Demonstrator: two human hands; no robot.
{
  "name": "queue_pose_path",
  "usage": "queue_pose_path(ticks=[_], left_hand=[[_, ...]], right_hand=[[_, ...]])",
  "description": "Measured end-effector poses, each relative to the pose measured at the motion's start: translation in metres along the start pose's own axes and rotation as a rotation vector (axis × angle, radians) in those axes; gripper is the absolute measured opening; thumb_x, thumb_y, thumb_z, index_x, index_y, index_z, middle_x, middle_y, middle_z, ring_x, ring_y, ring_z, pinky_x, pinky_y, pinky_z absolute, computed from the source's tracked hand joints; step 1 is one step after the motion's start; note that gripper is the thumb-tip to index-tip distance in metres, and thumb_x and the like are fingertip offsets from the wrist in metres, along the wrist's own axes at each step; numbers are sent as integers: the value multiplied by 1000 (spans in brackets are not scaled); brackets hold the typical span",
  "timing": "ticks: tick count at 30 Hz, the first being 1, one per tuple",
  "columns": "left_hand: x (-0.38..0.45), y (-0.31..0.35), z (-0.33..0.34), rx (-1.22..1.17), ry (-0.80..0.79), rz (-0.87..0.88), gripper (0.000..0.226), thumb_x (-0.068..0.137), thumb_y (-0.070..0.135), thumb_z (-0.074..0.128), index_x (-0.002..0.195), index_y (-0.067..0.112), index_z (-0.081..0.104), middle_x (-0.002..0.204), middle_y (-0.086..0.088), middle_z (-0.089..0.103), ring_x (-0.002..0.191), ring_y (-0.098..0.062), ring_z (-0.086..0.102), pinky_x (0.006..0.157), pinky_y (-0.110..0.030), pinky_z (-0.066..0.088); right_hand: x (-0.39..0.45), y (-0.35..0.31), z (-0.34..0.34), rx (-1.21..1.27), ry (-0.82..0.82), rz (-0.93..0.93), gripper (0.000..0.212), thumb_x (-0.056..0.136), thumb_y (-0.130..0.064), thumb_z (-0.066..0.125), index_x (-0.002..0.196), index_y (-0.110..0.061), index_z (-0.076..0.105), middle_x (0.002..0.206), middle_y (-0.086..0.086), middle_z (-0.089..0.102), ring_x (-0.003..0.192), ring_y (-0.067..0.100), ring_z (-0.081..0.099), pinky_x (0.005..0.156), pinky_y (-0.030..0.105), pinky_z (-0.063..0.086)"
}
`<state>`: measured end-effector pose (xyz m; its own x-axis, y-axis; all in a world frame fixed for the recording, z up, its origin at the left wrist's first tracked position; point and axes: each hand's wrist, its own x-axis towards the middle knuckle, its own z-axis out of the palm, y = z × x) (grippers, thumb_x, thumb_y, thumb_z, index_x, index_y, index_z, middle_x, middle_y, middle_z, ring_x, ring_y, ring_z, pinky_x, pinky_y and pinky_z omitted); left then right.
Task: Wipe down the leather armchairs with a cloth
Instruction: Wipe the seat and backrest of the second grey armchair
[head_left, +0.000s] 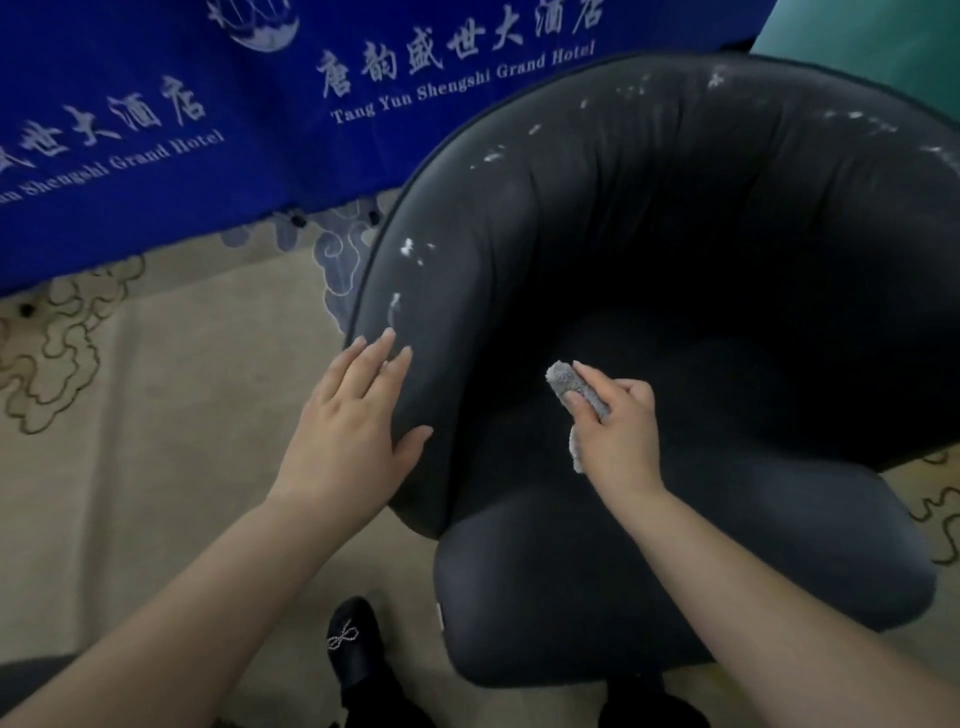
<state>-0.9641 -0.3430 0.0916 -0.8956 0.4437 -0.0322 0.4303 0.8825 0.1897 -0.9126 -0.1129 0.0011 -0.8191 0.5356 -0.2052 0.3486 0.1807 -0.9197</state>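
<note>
Head view, one frame logged. The dark leather armchair (675, 270) filled the right and centre of the frame, its seat cushion (649, 571) jutting toward the lower middle. My left hand (358, 415) lay flat on the front end of the chair's arm, left of centre, fingers spread and extended, gripping nothing; I judged it was placed there to brace the chair against the push of wiping. My right hand (615, 426) sat just right of centre, down inside the tub of the chair, fingers curled closed around a small grey cloth (569, 387), bunched so a folded pad stuck out past the fingertips (a tail hung below the palm). The pad appeared to rest on or just above the inner leather; contact could not be confirmed. White flecks (410, 249) ran along the top rim from the left arm round to the upper right, so most of the wiping looked still to do. Blue hotel-branded fabric (156, 130) occupied the upper left, patterned carpet (182, 389) below it.
</note>
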Motion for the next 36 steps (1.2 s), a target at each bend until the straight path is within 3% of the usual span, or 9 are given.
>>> queue_pose_path(ticks=[5,11,14,19,23,26,29,34,36], left_hand=[[3,-76,-6,-44,-58,48,87,85,46,63,154,20,17,161,3,8,148,-16,3,114,-22,-5],[27,-110,-8,-208,-263,177,100,81,50,68,154,25,6,161,11,-1,145,-11,7,115,-25,10],[38,-112,-5,-245,-329,213,106,77,51,72,154,29,1,160,15,-4,146,-11,10,116,-31,23],[55,-122,2,-259,-375,248,116,71,50,78,154,25,1,160,14,-8,146,-13,12,113,-28,21],[63,-129,8,-287,-398,266,122,64,53,81,153,28,1,159,16,-11,145,-9,11,104,-20,23],[65,-132,11,-327,-406,268,126,62,56,80,153,31,-3,157,20,-15,144,-3,6,102,-15,20],[69,-131,12,-373,-445,247,130,60,52,82,152,32,-7,156,23,-19,143,-1,5,109,-15,17],[80,-131,12,-536,-486,161,128,62,37,86,151,36,-5,156,26,-14,142,-2,18,111,-34,38],[81,-130,11,-552,-501,141,129,62,35,87,151,39,-6,155,28,-13,136,3,23,108,-34,40]], right_hand=[[-21,-23,67,9,113,-4,33,93,-20,59,124,-29,61,102,-17,39,82,-11,56,55,5,48],[-52,-60,114,23,260,55,35,93,-23,58,127,-32,58,103,-20,38,94,6,56,94,35,51],[-63,-72,124,26,336,89,35,94,-23,57,128,-31,57,105,-15,39,95,5,55,94,29,49],[-59,-84,150,59,380,96,37,93,-25,58,129,-30,57,106,-12,40,94,-7,50,79,-6,33],[-55,-69,182,-105,226,-195,41,92,-20,59,131,-32,55,106,-12,36,96,0,48,89,6,38],[-34,-39,167,-43,387,34,40,93,-9,55,128,-28,58,105,-6,34,90,15,53,86,19,48],[-31,-25,157,45,492,193,39,95,-16,54,133,-22,55,104,-6,35,91,-6,51,84,-4,34],[-62,-50,193,-36,319,-266,41,94,-32,52,134,-28,53,109,-5,37,97,0,47,89,7,40],[-48,-46,187,-51,373,-177,40,94,-20,56,134,-21,54,107,-2,36,92,0,46,90,8,40]])
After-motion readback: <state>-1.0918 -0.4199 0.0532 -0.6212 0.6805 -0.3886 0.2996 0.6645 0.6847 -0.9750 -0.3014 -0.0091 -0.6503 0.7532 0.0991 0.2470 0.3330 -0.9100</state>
